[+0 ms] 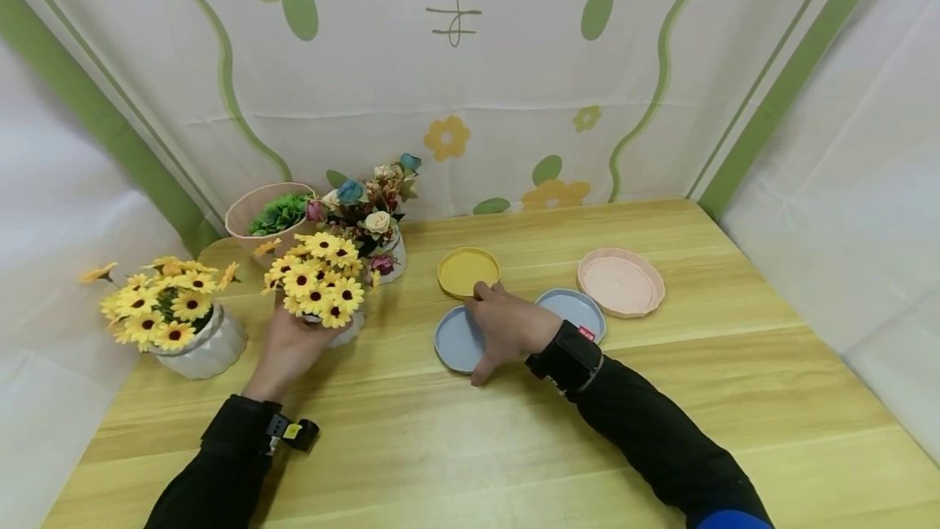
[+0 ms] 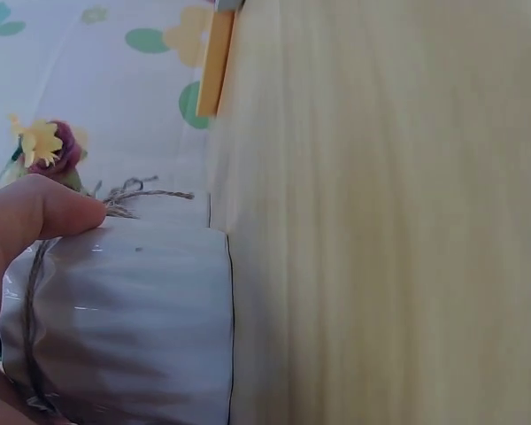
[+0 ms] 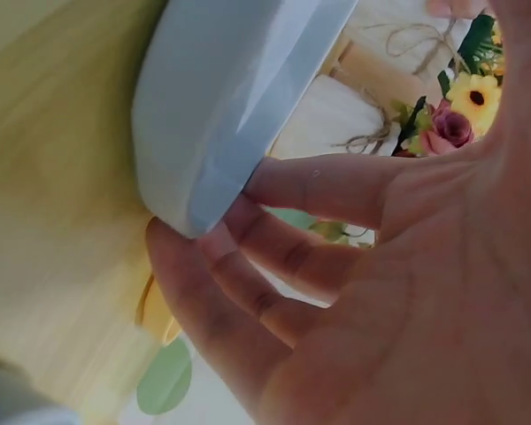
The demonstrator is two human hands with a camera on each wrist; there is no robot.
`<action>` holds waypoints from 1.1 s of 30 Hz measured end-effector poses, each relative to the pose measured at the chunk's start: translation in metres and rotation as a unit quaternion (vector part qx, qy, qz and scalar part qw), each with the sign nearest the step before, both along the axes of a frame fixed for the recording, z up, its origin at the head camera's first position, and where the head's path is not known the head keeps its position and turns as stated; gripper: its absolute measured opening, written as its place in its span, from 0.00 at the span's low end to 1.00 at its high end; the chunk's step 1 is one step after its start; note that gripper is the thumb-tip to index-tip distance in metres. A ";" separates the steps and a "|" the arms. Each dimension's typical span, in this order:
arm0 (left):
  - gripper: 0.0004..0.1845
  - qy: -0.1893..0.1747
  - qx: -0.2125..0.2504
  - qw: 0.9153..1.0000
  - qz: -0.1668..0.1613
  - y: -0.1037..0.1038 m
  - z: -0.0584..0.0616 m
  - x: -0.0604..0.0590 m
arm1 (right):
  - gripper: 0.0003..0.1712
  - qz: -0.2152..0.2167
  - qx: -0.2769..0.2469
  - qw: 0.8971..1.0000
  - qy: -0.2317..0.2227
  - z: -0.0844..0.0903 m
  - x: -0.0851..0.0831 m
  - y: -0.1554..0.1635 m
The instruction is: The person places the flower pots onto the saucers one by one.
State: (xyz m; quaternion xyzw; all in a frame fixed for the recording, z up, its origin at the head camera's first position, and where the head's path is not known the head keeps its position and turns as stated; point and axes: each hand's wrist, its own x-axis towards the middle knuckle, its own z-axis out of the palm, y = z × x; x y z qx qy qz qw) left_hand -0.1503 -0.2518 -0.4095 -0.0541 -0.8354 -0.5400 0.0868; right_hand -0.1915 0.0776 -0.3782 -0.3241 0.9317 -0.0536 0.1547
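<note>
My left hand (image 1: 289, 349) grips a white ribbed flowerpot (image 2: 142, 310) with twine tied round it. Yellow daisy-like flowers (image 1: 321, 282) fill this pot and hide part of the fingers. In the left wrist view the thumb (image 2: 57, 208) presses the pot by the twine. My right hand (image 1: 510, 325) spans a small blue saucer (image 1: 454, 341) on the table. Its fingers hold the far rim, seen close in the right wrist view, where the saucer (image 3: 221, 106) looks pale blue. In the head view the thumb lies at the near rim.
A second pot of yellow flowers (image 1: 201, 349) stands at the left. Behind are a pink pot (image 1: 246, 215) with green leaves and a white pot of mixed roses (image 1: 396, 255). A yellow saucer (image 1: 466, 268), another blue saucer (image 1: 576, 304) and a pink saucer (image 1: 620, 282) lie around my right hand.
</note>
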 end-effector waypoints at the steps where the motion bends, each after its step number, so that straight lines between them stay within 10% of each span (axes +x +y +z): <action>1: 0.52 -0.001 0.001 1.000 0.001 0.001 0.000 0.000 | 0.65 0.002 0.000 1.000 -0.001 0.000 0.000 -0.002; 21: 0.55 -0.025 0.045 0.998 -0.044 0.029 -0.002 0.008 | 0.65 0.009 0.000 1.000 0.009 0.000 0.005 -0.014; 33: 0.54 -0.039 -0.003 0.997 -0.070 0.046 0.004 0.001 | 0.65 0.012 -0.014 1.000 0.002 -0.001 0.008 -0.018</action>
